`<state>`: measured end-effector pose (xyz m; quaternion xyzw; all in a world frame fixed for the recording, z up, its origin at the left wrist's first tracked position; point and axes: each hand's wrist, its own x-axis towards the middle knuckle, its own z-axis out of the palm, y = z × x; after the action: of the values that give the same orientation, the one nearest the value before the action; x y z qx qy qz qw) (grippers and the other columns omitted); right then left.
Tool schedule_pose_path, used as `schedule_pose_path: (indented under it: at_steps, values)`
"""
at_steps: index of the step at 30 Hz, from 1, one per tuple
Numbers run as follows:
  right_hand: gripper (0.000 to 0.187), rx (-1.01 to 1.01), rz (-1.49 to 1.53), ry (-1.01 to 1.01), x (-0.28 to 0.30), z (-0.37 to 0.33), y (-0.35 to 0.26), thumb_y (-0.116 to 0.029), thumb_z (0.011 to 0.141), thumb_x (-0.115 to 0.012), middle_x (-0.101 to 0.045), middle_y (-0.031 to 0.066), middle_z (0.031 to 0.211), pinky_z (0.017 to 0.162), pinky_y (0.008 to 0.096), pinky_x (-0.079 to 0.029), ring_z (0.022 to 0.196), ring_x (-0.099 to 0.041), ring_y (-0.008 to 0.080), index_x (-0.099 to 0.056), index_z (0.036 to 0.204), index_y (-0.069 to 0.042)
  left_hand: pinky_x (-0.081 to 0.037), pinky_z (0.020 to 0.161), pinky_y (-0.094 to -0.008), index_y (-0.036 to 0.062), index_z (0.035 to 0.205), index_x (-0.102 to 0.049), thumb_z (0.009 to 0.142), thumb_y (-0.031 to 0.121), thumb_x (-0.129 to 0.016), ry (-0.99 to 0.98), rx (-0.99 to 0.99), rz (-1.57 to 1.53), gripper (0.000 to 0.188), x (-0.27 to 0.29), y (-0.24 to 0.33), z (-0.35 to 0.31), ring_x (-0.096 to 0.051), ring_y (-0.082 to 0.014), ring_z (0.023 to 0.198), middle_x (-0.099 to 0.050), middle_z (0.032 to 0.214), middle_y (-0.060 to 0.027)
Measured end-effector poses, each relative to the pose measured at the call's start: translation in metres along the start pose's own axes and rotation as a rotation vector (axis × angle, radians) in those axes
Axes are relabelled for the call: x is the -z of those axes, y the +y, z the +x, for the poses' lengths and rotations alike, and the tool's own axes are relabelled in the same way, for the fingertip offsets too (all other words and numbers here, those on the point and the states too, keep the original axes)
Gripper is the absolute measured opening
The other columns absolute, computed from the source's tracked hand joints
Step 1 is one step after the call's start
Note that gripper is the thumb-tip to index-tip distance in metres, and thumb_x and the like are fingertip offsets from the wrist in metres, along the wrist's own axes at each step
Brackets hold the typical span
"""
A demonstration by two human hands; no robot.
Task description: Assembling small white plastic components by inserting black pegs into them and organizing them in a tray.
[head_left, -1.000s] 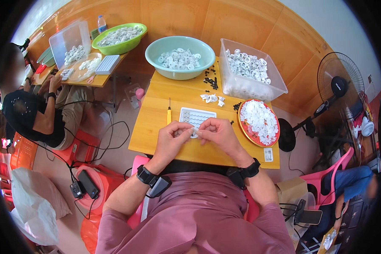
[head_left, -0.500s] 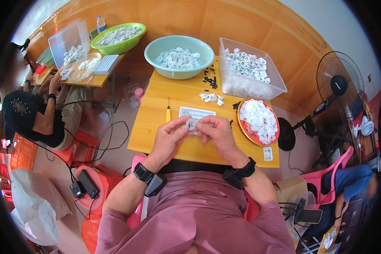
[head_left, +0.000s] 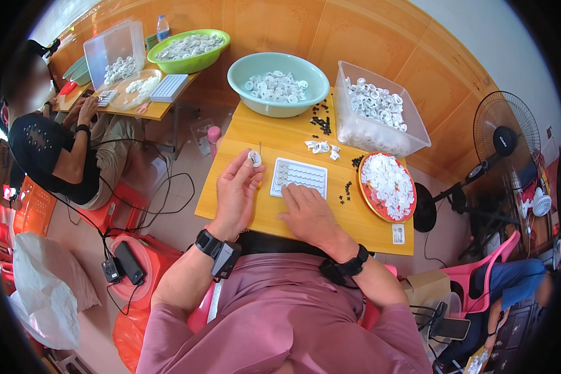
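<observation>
My left hand (head_left: 234, 196) is raised over the table's left part, pinching a small round white-and-grey plastic part (head_left: 254, 158) between thumb and fingertips. Behind it, a yellow-handled screwdriver is mostly hidden; its thin shaft (head_left: 260, 148) shows. My right hand (head_left: 315, 215) reaches over the white ridged tray (head_left: 315, 176), its fingertips at the lower left of the tray. Its fingers are stretched out and the thumb stands apart. Small pieces lie in the tray's left rows; whether the fingertips touch one is hidden.
A pale green basin (head_left: 279, 111) and a clear bin (head_left: 386, 138) hold round white parts. White pieces fill a red plate (head_left: 413, 209). Black bits (head_left: 320, 124) and a few white parts (head_left: 318, 147) lie nearby. A person (head_left: 56, 149) works at another table; a fan (head_left: 505, 141) stands right.
My hands have parted: the left has moved left and up with the round part, and the right has come down to the tray. The view has shifted slightly.
</observation>
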<state>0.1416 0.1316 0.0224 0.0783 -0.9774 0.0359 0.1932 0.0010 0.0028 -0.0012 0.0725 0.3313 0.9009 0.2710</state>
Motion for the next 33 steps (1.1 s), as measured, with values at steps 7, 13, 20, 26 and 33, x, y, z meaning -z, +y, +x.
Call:
schedule_pose_path:
  at_steps: [7, 13, 20, 26, 33]
  values:
    - [0.027, -0.087, 0.117, 0.127, 0.007, -0.006, 0.028, -0.015, 0.081, -0.069, -0.061, 0.0164, 0.097, 0.078, 0.0431, -0.050, 0.091, -0.060, 0.0333, -0.064, 0.101, 0.004, -0.053, 0.090, -0.0275, -0.0013, 0.134, -0.054, 0.099, 0.012, -0.061, -0.069, 0.099, -0.012, 0.038, 0.000, -0.007, -0.005, -0.066, -0.0193, 0.101, -0.066, 0.114, -0.0106]
    - [0.010, -0.335, 0.337, 0.270, 0.000, -0.005, 0.050, -0.011, 0.084, -0.066, -0.063, 0.0126, 0.082, 0.073, 0.0431, -0.049, 0.079, -0.062, 0.0322, -0.071, 0.089, -0.003, -0.052, 0.098, -0.0318, -0.0037, 0.135, -0.052, 0.100, 0.007, -0.057, -0.180, 0.210, -0.059, 0.037, -0.009, -0.012, -0.010, -0.065, -0.0243, 0.106, -0.064, 0.118, -0.0135]
    - [0.011, -0.332, 0.210, 0.183, -0.006, -0.001, 0.048, -0.014, 0.084, -0.066, -0.064, 0.0109, 0.079, 0.072, 0.0435, -0.046, 0.076, -0.062, 0.0323, -0.073, 0.080, -0.006, -0.051, 0.103, -0.0345, -0.0058, 0.135, -0.052, 0.100, 0.005, -0.054, -0.217, 0.261, -0.087, 0.036, -0.010, -0.013, -0.011, -0.063, -0.0246, 0.110, -0.062, 0.123, -0.0154]
    - [0.010, -0.368, 0.218, 0.101, -0.003, -0.002, 0.047, -0.015, 0.084, -0.069, -0.067, 0.0114, 0.083, 0.072, 0.0426, -0.045, 0.079, -0.062, 0.0320, -0.075, 0.084, -0.006, -0.050, 0.104, -0.0350, -0.0071, 0.135, -0.051, 0.101, 0.005, -0.053, -0.236, 0.311, -0.115, 0.036, -0.007, -0.013, -0.012, -0.063, -0.0245, 0.112, -0.060, 0.127, -0.0171]
    - [0.011, -0.396, 0.356, 0.132, 0.004, -0.005, 0.044, -0.014, 0.083, -0.065, -0.066, 0.0117, 0.081, 0.072, 0.0443, -0.045, 0.075, -0.061, 0.0331, -0.072, 0.081, -0.005, -0.051, 0.103, -0.0336, -0.0071, 0.135, -0.050, 0.101, 0.007, -0.054, -0.266, 0.379, -0.105, 0.037, -0.008, -0.011, -0.014, -0.063, -0.0256, 0.113, -0.060, 0.127, -0.0178]
